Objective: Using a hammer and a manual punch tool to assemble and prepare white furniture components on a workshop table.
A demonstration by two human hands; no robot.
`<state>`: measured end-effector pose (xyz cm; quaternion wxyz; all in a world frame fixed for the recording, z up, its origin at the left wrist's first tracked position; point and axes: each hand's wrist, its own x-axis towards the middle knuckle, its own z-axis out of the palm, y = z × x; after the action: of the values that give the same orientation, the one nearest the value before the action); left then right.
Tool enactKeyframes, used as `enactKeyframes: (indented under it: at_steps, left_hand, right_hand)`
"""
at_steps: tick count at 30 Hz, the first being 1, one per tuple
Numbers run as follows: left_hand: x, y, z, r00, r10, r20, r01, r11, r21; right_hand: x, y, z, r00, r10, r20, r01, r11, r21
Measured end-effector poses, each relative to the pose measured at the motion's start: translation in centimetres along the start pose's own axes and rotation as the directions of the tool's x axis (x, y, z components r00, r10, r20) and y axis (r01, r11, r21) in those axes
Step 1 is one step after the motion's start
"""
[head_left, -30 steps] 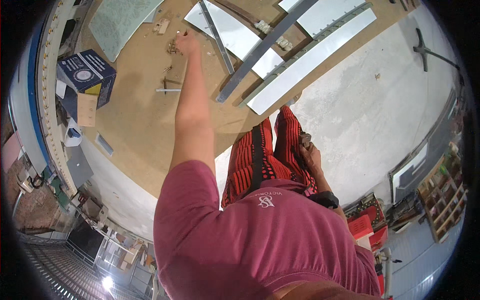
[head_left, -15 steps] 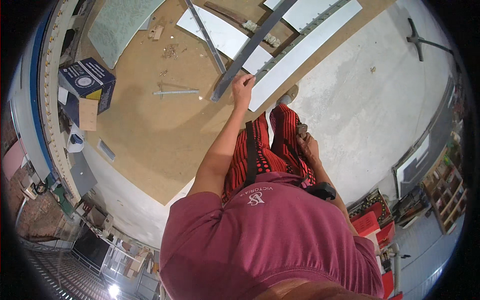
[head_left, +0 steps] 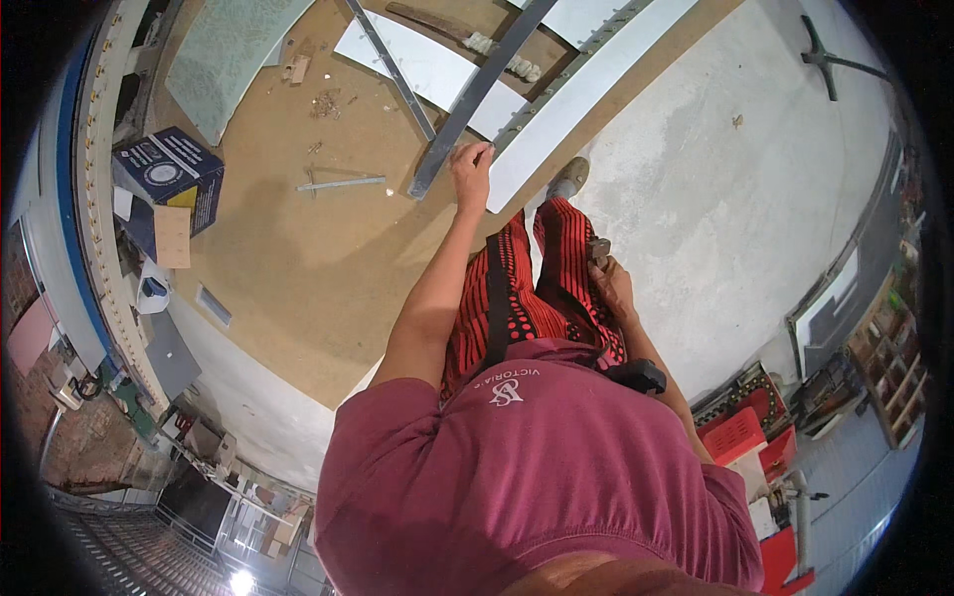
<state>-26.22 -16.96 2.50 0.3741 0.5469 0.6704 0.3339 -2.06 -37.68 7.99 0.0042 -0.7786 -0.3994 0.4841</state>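
My left hand (head_left: 471, 177) is closed at the near end of a dark grey strip (head_left: 561, 84) with a row of small studs along it. Thumb and fingers are pinched together there; whether they grip the strip or something small, I cannot tell. A long white panel (head_left: 586, 104) lies along the strip's right side. To the left, a plain dark grey bar (head_left: 467, 109) runs close by my fingers. My right hand (head_left: 613, 288) hangs by my right thigh, closed around a hammer, whose blocky head (head_left: 598, 249) shows above the fingers; its handle is mostly hidden.
The brown board (head_left: 288, 288) carries a thin metal bar (head_left: 341, 184), a narrower strip (head_left: 393, 70), another white panel (head_left: 417, 65) and scattered small hardware (head_left: 326, 103). A dark blue box (head_left: 169, 169) stands left. A black-legged stand (head_left: 820, 60) is far right, red crates (head_left: 735, 437) lower right.
The view has shifted slightly, so the board and the pieces on it appear further left. More of my shoe shows. Both hands keep nearly the same pose.
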Motion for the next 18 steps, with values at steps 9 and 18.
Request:
enactKeyframes:
  at_steps: [9,18]
  left_hand:
    - [-0.6,0.7,0.0,0.963,0.268,-0.015,-0.261,0.947,0.188]
    - [-0.7,0.1,0.7,0.969,0.228,-0.096,-0.215,0.968,0.133]
  right_hand:
    - [1.8,-6.7,-2.1,0.988,-0.126,-0.085,0.131,0.990,0.054]
    - [6.7,-19.2,-3.0,0.945,-0.325,-0.021,0.325,0.934,0.146]
